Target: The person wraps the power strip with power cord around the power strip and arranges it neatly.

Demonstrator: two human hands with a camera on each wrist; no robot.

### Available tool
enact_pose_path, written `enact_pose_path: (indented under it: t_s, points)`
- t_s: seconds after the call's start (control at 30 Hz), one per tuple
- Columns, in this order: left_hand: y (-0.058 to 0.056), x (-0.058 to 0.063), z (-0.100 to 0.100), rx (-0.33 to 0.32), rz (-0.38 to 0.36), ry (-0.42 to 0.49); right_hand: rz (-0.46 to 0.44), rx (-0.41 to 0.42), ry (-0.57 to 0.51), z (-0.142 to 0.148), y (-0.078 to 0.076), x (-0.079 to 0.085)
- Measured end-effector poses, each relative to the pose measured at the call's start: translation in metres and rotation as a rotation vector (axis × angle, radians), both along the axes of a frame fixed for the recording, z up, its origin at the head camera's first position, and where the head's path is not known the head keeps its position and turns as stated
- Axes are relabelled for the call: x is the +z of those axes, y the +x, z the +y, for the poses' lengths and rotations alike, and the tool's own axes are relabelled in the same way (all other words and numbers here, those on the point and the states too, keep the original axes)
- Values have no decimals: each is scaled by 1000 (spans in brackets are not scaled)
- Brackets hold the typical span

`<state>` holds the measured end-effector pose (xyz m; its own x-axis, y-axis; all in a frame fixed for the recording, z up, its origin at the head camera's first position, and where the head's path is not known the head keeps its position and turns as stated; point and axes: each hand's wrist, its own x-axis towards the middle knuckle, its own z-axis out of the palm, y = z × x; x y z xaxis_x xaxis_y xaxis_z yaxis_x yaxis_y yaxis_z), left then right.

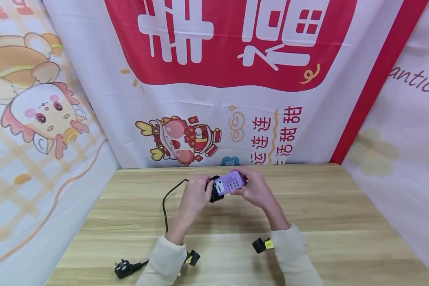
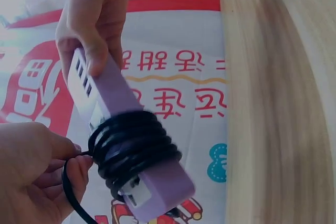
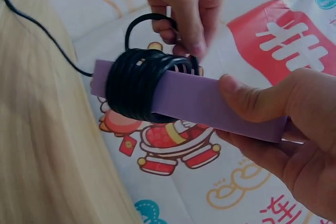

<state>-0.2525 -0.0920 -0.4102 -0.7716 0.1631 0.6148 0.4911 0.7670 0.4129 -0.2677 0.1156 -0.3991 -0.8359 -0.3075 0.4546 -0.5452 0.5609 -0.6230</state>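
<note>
A purple power strip (image 1: 234,180) with sockets and several USB ports is held up above the table. Its black cable (image 2: 137,148) is wound in several turns around one end of it. My right hand (image 1: 253,187) grips the other end, thumb on one side and fingers beneath, as the right wrist view shows. At the coil, my left hand (image 1: 196,194) pinches the cable between thumb and fingers; a loop of it (image 3: 149,18) stands off the strip there. From the coil the loose cable runs down over the table to a black plug (image 1: 124,268) near the front left.
The wooden table (image 1: 329,222) reaches back to a printed cloth wall (image 1: 228,99), with cloth on the left and right sides too. A black wrist camera (image 1: 260,245) sits by the right sleeve, another (image 1: 194,258) by the left.
</note>
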Motion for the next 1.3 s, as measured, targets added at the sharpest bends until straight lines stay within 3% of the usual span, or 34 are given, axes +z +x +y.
enact_pose_path:
  t_s: [0.53, 0.77, 0.9, 1.0, 1.1, 1.2, 1.3]
  points:
    - [-3, -11, 4, -156, -107, 113, 74, -144, -209, 11, -16, -14]
    - [-5, -16, 11, -354, -240, 213, 97, -192, -294, 11, -16, -13]
    - [-6, -21, 14, -407, -298, 257, 94, -221, -344, 11, -15, -12]
    - [-7, -27, 16, -407, -320, 216, 26, -281, -400, 14, -14, -10]
    - [-7, -34, 19, -411, -366, 115, -90, -336, -495, 19, -14, -6]
    - [-6, -43, 23, -465, -465, 28, -180, -353, -615, 25, -14, -1]
    - [-4, -49, 27, -504, -576, 23, -218, -340, -684, 29, -14, 4]
